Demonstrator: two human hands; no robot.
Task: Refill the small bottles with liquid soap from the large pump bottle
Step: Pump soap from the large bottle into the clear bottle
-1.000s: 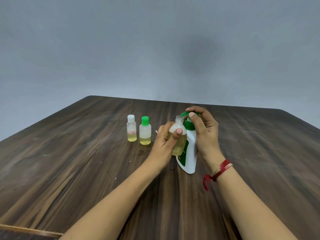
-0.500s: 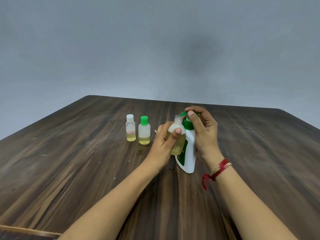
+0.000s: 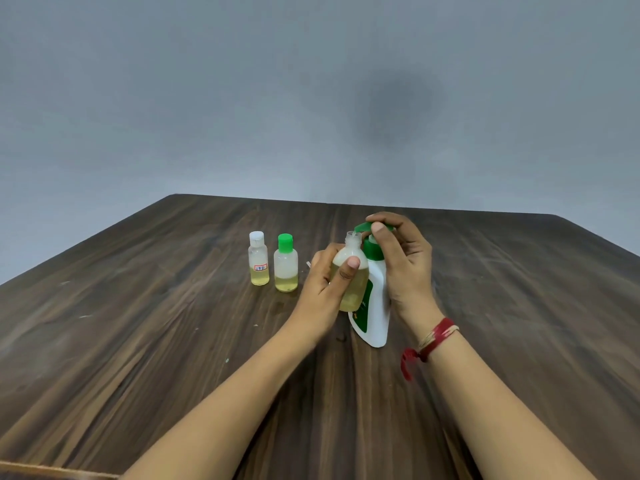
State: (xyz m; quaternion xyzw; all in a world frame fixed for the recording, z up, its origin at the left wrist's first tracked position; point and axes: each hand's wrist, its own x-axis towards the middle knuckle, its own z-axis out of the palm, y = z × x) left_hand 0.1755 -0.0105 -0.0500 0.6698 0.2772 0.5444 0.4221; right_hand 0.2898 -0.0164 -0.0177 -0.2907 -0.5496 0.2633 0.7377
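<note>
A white pump bottle (image 3: pixel 375 306) with a green pump head (image 3: pixel 364 227) stands on the wooden table (image 3: pixel 138 341). My right hand (image 3: pixel 403 258) curls over the pump head, thumb on top. My left hand (image 3: pixel 325 285) grips a small uncapped clear bottle (image 3: pixel 351 271) of yellowish soap, lifted so its open neck sits just under the pump spout. Two capped small bottles stand to the left: a white-capped bottle (image 3: pixel 258 259) with a red-edged label and a green-capped bottle (image 3: pixel 285 265), each with a little yellow liquid at the bottom.
A small pale object (image 3: pixel 308 264) peeks out behind my left hand; I cannot tell what it is. A grey wall rises behind the table's far edge (image 3: pixel 346 202). A red thread band (image 3: pixel 429 344) circles my right wrist.
Almost nothing has moved. Both hands hold the same grips, and the small bottle stays under the spout.
</note>
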